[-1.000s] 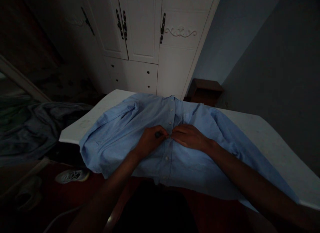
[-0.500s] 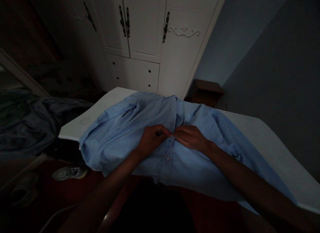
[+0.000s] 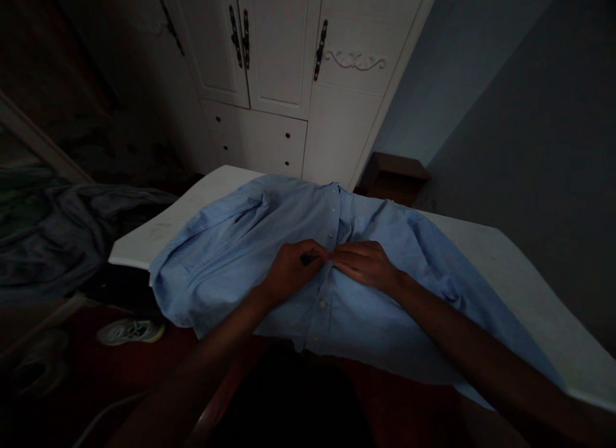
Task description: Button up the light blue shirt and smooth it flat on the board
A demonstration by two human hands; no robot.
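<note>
A light blue button-up shirt (image 3: 231, 255) lies spread across a white table (image 3: 505, 275), its sleeves out to both sides. Small pale buttons run down its front strip; one button (image 3: 323, 303) shows below my hands. At the middle of that strip, my left hand (image 3: 296, 265) pinches the shirt's edge between thumb and forefinger. Right beside it, my right hand (image 3: 366, 263) grips the cloth from the other side, fingertips meeting those of the left. Whatever button sits between the fingertips is hidden.
A white wardrobe (image 3: 351, 127) with dark handles stands behind the table. To its right is a small brown cabinet (image 3: 402, 165). Grey cloth (image 3: 81, 236) is heaped at the left. A sneaker (image 3: 131, 331) rests on the red floor.
Both hands stay at the same spot on the shirt front; the fingertips have shifted only slightly and press closer together. The view has moved a little.
</note>
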